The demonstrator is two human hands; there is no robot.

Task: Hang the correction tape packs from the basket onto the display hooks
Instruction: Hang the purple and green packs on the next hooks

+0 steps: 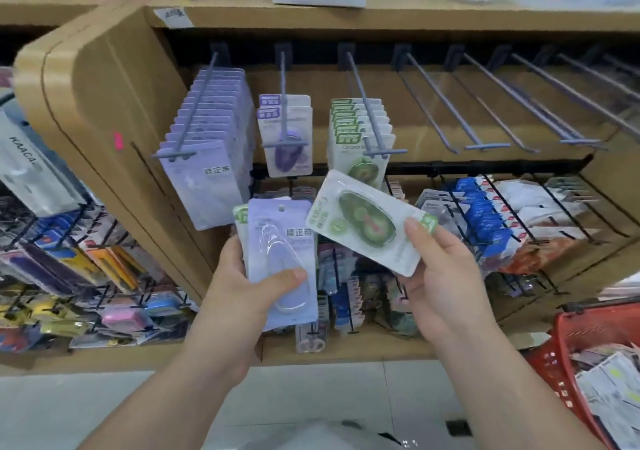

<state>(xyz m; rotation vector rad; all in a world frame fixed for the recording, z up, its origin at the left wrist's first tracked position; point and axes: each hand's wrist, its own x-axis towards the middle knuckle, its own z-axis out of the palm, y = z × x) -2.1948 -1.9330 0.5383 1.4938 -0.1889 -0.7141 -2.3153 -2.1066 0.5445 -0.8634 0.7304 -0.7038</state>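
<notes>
Open room lies along the upper row: the bare hooks (446,103) to the right of the three loaded ones stick out free, their crossbar tips pointing toward the person. The curved cardboard side panel (104,103) closes the display on the left, and the top shelf (381,16) overhangs the hook row. Hanging lilac packs (207,179) fill the leftmost hook nearly to its tip, a few purple packs (287,144) hang on the next, and hanging green packs (356,127) crowd the third hook (369,113). Below, a black wire rack (502,214) of blue and white goods juts forward behind the hands. The red basket (581,328), with more packs inside, shows at lower right. The right grip (446,276) pinches a green correction tape pack (367,221) by one end, thumb on top, the pack tilted and its far corner just below the third hook's tip. The left grip (242,286) clasps a lilac correction tape pack (284,252) upright, thumb across the blister, with a green-edged pack (240,215) behind it.
</notes>
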